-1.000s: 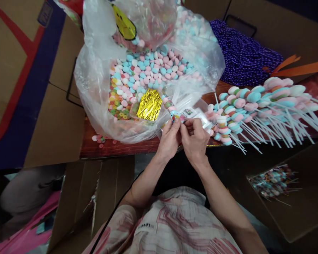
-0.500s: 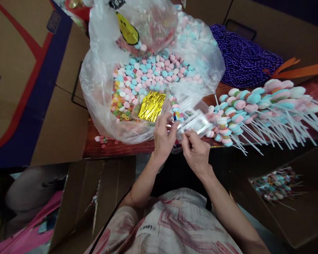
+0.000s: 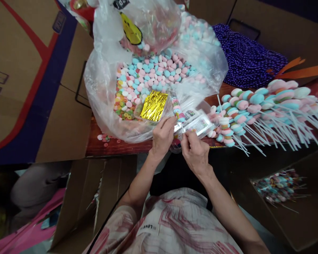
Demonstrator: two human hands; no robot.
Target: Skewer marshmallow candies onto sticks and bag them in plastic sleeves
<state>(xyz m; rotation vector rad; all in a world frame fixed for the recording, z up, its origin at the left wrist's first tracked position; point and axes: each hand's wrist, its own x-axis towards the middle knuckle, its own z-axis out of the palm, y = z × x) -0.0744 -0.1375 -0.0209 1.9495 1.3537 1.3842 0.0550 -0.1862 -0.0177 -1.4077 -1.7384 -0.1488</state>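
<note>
A candy skewer in a clear wrapper, stacked with pink, white and blue candies, points up and away from my hands. My left hand is closed round its near end, fingers bent over the wrapper. My right hand pinches just beside it, thumb against forefinger, at the lower end of the wrapper; the exact grip is partly hidden. Left of the skewer lies a clear tray of gold twist ties. Clear packets with printed labels lie just beyond my right fingers.
A big plastic bag holds loose candies behind the tray. Finished-looking candy sticks are heaped at the table's right. Purple cord lies behind them. Below right, a cardboard box contains wrapped skewers. Large cartons stand left.
My left fingers have curled in closer over the skewer's near end, and the forefinger no longer sticks up. My right hand keeps its pinch. The view has shifted slightly.
</note>
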